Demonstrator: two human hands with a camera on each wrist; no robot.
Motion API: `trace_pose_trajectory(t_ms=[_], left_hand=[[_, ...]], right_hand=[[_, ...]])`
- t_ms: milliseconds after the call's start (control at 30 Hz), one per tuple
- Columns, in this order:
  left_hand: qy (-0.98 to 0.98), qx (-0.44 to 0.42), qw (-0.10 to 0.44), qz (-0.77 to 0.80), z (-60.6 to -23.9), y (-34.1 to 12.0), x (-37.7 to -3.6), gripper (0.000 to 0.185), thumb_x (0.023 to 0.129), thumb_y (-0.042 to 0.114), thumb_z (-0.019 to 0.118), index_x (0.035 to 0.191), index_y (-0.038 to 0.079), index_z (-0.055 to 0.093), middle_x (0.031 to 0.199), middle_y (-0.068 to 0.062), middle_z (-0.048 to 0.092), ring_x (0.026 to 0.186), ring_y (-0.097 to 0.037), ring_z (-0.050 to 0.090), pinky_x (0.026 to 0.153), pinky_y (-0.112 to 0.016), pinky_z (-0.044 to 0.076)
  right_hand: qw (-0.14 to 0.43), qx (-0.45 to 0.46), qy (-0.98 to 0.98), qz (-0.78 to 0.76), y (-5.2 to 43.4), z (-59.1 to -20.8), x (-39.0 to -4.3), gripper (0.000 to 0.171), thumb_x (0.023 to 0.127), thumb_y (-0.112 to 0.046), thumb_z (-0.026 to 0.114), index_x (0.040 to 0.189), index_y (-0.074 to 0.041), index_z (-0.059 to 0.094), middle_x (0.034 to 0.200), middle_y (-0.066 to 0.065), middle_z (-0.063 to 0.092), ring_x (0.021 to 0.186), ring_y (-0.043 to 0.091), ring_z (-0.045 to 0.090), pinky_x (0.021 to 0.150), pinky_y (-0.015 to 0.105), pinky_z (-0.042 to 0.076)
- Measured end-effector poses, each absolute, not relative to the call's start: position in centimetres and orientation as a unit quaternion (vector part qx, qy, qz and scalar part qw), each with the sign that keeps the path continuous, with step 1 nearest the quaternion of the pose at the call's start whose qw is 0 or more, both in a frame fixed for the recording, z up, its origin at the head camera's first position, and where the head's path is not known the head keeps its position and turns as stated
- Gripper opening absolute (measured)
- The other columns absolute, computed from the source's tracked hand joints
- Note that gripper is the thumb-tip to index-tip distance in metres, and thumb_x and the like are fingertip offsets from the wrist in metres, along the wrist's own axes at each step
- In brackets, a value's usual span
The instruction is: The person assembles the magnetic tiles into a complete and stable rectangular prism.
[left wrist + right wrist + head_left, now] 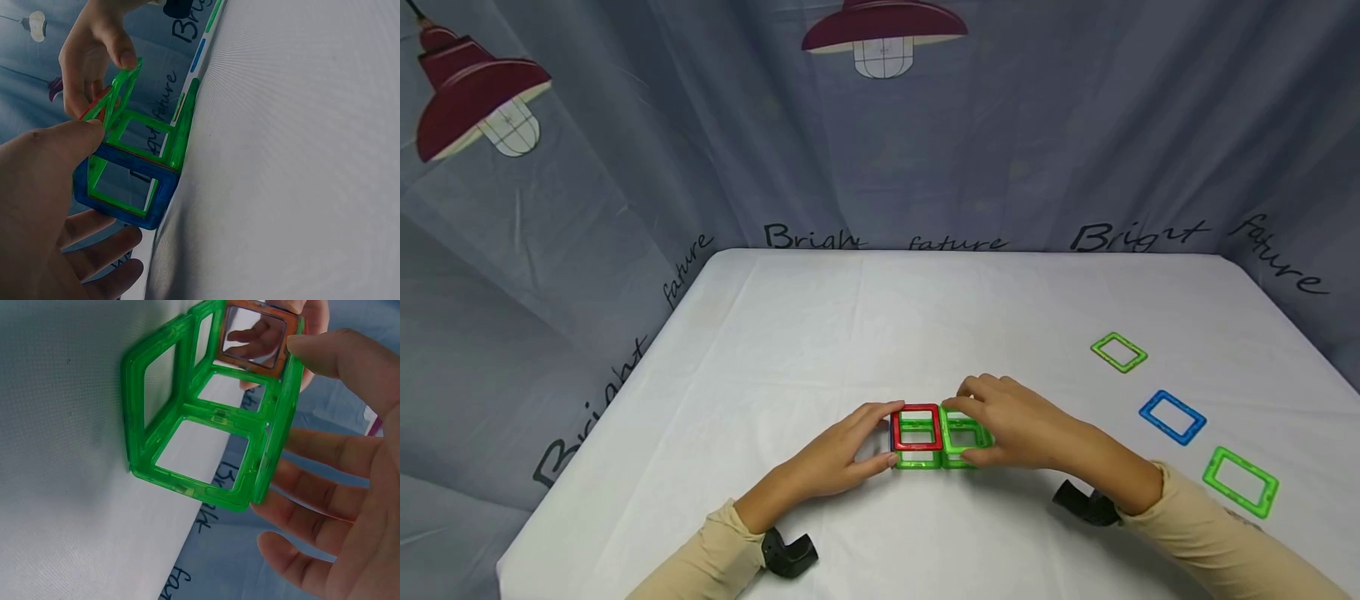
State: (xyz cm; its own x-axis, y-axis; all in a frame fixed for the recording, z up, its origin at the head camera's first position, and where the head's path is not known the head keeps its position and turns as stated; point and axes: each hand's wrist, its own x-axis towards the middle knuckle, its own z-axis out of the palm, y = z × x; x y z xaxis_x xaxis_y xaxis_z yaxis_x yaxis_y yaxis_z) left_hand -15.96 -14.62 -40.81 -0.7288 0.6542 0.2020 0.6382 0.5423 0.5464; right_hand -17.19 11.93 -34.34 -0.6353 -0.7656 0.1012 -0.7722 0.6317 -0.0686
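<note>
A small structure of magnetic tiles stands on the white table, made of open square frames. In the head view a red tile (917, 447) lies on top of its left part, over green tiles. A blue tile (164, 200) forms the side nearest the left wrist camera. My left hand (838, 450) grips the left end, thumb at the front and index finger at the back corner. With thumb and fingers, my right hand (1022, 425) holds a green tile (281, 434) slanted at the top of the right part, above other green tiles (159, 478).
To the right lie three loose tiles flat on the table (790, 333): a far green tile (1103, 359), a blue tile (1163, 427) and a nearer green tile (1228, 493). A grey curtain (1037, 125) with printed lamps hangs behind. Each wrist wears a black device (788, 557).
</note>
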Motion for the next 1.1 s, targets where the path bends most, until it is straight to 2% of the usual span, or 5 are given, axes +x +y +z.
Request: trace_pose_trajectory(t_ms=[233,567,833,1100], left_hand=[[0.882,0.363,0.016,0.3,-40.6,-14.5,-16.0,0.06,0.091,0.036,0.054,0.142,0.021,0.027,0.133,0.005,0.043,0.123,-0.009,0.042,0.1,-0.033,0.039],[0.882,0.361,0.017,0.302,-40.7,-14.4,-16.2,0.062,0.09,0.04,0.054,0.142,0.018,0.028,0.129,0.004,0.046,0.116,-0.009,0.048,0.096,-0.033,0.042],[0.885,0.35,0.011,0.307,-40.6,-14.2,-16.0,0.059,0.091,0.039,0.053,0.141,0.017,0.031,0.13,0.001,0.048,0.113,-0.01,0.049,0.094,-0.035,0.043],[0.886,0.351,0.008,0.303,-40.8,-14.4,-15.9,0.058,0.091,0.037,0.053,0.141,0.016,0.03,0.13,0.004,0.046,0.114,-0.009,0.048,0.095,-0.034,0.043]], right_hand=[[0.03,0.42,-0.905,0.06,12.1,-34.3,-17.2,0.051,0.071,-0.035,0.074,0.114,-0.01,0.062,0.1,0.001,0.054,0.089,0.016,0.052,0.076,0.033,0.046],[0.032,0.418,-0.904,0.085,12.4,-34.9,-17.5,0.051,0.072,-0.036,0.073,0.115,-0.01,0.061,0.103,0.001,0.055,0.094,0.017,0.051,0.078,0.035,0.046],[0.065,0.424,-0.899,0.09,12.4,-35.4,-17.4,0.052,0.073,-0.04,0.072,0.114,-0.01,0.062,0.101,0.001,0.056,0.091,0.016,0.051,0.076,0.034,0.045],[0.088,0.429,-0.895,0.089,12.5,-35.8,-17.4,0.053,0.072,-0.044,0.072,0.113,-0.011,0.062,0.102,-0.001,0.057,0.092,0.015,0.052,0.077,0.034,0.045]])
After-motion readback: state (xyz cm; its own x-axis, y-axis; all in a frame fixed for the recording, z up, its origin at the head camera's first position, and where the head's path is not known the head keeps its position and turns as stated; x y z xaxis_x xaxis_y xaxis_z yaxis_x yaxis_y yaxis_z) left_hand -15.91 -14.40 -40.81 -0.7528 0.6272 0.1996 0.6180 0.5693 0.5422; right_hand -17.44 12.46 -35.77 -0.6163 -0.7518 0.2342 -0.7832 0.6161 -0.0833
